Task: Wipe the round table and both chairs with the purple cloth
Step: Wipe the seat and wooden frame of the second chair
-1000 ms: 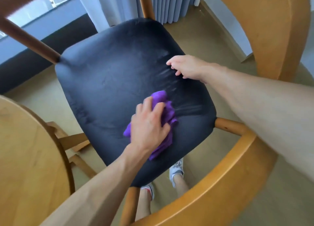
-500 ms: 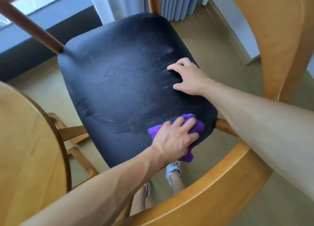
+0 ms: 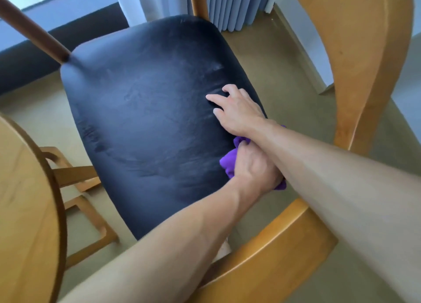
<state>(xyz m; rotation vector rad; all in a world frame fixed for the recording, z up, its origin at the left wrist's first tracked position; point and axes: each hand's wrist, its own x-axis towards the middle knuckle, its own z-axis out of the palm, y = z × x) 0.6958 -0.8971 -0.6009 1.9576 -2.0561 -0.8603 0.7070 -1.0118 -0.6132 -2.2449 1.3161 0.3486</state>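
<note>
Chair seat [image 3: 145, 125]: a black padded seat is seen tilted across the middle of the view; faint pale streaks are seen on it toward 2 o'clock, just above the right hand.
Chair frame [image 3: 268, 257]: a curved band of light wood is seen sweeping from 5 o'clock up to 1 o'clock, around the near and right edges of the seat.
Purple cloth [image 3: 229, 161]: it is bunched at the seat's right edge, toward 4 o'clock from the seat's middle; most of it is covered by the left hand and the right forearm, and small patches are seen at either side of them.
Left hand [image 3: 255, 168]: it is laid over the cloth, with the fingers curled round the bunched fabric and grasping it; the fingertips are hidden under the right wrist.
Right hand [image 3: 237, 111]: it is rested on the seat just beyond the cloth, toward 12 o'clock of the left hand; the fingers [image 3: 215, 97] are released, loosely spread, and touch the black padding.
Forearms: the right forearm is crossed over the left hand.
Round surface [image 3: 25, 211]: a wooden tabletop edge is seen at 8 o'clock, apart from the seat.
Curtain [image 3: 232, 4]: pale pleats are hung at 12 o'clock, behind the chair.
</note>
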